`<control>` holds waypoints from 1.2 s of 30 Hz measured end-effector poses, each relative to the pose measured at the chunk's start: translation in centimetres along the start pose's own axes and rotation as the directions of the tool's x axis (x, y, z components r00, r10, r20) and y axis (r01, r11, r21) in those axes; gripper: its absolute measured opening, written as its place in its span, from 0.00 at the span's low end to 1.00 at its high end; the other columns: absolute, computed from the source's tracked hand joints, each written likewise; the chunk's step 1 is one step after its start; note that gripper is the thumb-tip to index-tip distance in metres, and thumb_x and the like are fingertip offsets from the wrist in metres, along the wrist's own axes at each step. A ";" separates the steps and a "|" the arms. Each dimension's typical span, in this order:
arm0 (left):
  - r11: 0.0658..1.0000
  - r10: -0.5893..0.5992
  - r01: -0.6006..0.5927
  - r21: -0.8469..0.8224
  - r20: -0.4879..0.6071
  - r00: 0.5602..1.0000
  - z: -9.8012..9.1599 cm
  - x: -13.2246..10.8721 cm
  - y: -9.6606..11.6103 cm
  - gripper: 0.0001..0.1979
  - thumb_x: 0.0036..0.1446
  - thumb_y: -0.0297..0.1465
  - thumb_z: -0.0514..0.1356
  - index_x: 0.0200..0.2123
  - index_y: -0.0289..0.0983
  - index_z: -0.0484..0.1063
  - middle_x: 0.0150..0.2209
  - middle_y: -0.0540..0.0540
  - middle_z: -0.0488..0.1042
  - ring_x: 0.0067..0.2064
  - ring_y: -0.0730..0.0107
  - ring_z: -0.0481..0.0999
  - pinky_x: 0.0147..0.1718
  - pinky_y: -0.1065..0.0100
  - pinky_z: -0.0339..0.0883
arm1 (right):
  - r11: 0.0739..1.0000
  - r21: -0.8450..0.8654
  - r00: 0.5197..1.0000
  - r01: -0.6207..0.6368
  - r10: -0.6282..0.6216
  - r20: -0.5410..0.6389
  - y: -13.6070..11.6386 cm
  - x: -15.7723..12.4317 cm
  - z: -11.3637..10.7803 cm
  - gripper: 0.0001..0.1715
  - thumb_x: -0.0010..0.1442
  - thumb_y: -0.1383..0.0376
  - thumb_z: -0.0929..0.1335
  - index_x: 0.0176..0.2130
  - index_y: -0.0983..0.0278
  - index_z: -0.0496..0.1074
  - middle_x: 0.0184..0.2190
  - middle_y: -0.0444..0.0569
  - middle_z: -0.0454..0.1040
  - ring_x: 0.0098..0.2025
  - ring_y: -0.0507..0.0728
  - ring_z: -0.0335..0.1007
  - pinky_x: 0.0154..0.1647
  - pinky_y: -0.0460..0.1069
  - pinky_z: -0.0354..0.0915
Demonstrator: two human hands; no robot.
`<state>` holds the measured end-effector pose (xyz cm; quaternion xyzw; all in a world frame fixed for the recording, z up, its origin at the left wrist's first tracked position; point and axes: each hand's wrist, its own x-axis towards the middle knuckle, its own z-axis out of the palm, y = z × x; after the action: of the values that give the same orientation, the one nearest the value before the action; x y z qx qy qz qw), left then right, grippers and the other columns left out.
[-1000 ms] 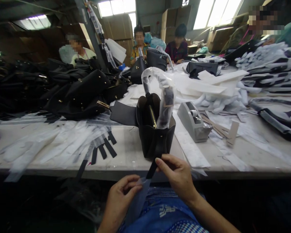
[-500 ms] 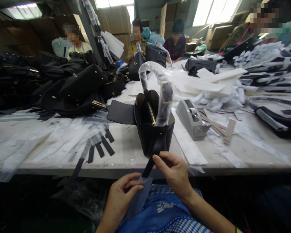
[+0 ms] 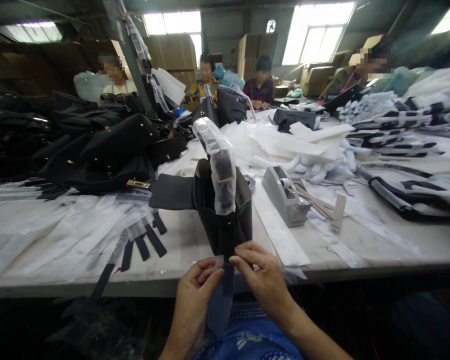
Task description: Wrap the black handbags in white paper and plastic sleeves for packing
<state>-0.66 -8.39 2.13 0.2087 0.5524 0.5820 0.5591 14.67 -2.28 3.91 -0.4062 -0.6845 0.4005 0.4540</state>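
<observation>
Bag [image 3: 210,225] upright on table [image 3: 187,247], near front edge, flap [image 3: 172,192] out to left, handle [image 3: 225,192] wrapped in clear plastic. Strap [image 3: 228,282] hanging from bag's near end, lower part behind clear sleeve [image 3: 219,307]. Left hand [image 3: 195,295] pinching sleeve's upper edge; right hand [image 3: 264,275] pinching at strap, fingertips near left's. Tape dispenser [image 3: 285,200] right of bag; loose strips [image 3: 75,235] left; black bags [image 3: 116,150] heaped beyond strips. Co-workers across table.

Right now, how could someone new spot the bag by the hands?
Find the long pale worktable. At its near edge, just beyond the right hand, is a black handbag. Unlike the black bags heaped to its left, this one stands open, its plastic-wrapped handle arching up.
</observation>
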 end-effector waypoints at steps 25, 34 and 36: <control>0.957 0.277 -0.273 0.103 -0.028 0.961 2.4 2.2 -0.3 0.18 0.51 0.44 0.69 0.39 0.37 0.78 0.37 0.44 0.81 0.38 0.62 0.81 0.37 0.69 0.74 | 0.978 0.040 0.978 -0.203 0.201 0.056 -1.9 3.3 0.7 0.19 0.62 0.53 0.69 0.30 0.66 0.79 0.18 0.45 0.72 0.20 0.51 0.67 0.23 0.45 0.61; 0.609 0.757 -0.694 0.384 -0.021 0.653 2.1 1.6 -0.3 0.12 0.56 0.31 0.66 0.44 0.44 0.81 0.38 0.45 0.80 0.38 0.65 0.80 0.37 0.71 0.74 | 0.965 -0.256 0.999 0.052 -0.052 0.006 -3.1 4.4 1.2 0.22 0.63 0.59 0.68 0.20 0.65 0.72 0.18 0.44 0.68 0.22 0.50 0.63 0.25 0.45 0.55; 0.511 0.801 -0.730 0.454 0.057 0.596 1.8 1.1 0.2 0.14 0.57 0.27 0.65 0.46 0.46 0.81 0.37 0.45 0.80 0.37 0.67 0.80 0.38 0.72 0.74 | 0.980 -0.194 0.998 -0.036 0.044 0.040 -3.3 4.3 1.2 0.25 0.63 0.56 0.68 0.19 0.65 0.70 0.16 0.44 0.67 0.20 0.50 0.62 0.23 0.45 0.55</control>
<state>0.48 -6.69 2.42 0.5019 0.5595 0.6454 0.1361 11.83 0.33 7.87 -0.4529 -0.7217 0.3502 0.3891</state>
